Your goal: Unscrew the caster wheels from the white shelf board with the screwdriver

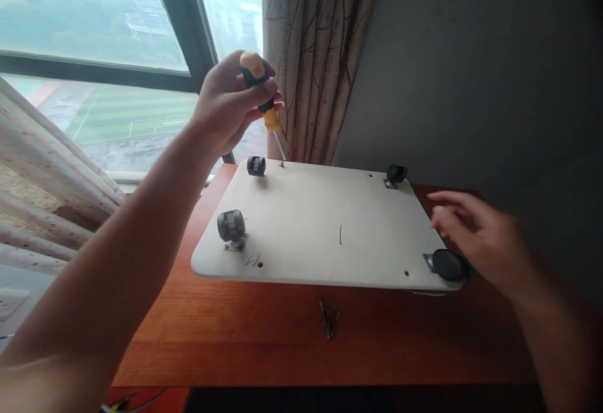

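Observation:
My left hand (240,96) is wrapped round the yellow and black handle of a screwdriver (269,112). The shaft slants down to a small screw (282,164) at the far left edge of a white board (325,218); whether the tip touches the screw is too small to tell. Black casters stand on the board's corners: far left (257,166), near left (232,226), far right (396,173) and near right (446,265). My right hand (475,231), slightly blurred, hovers by the board's right edge above the near right caster, fingers partly stretched and nothing visible in them.
Several loose screws (328,320) lie on the reddish wooden table (235,337) in front of the board. Dark holes and pen marks show on the board. Behind stand a window (94,17), a curtain (315,55) and a grey wall (471,74). A cable (146,400) shows at lower left.

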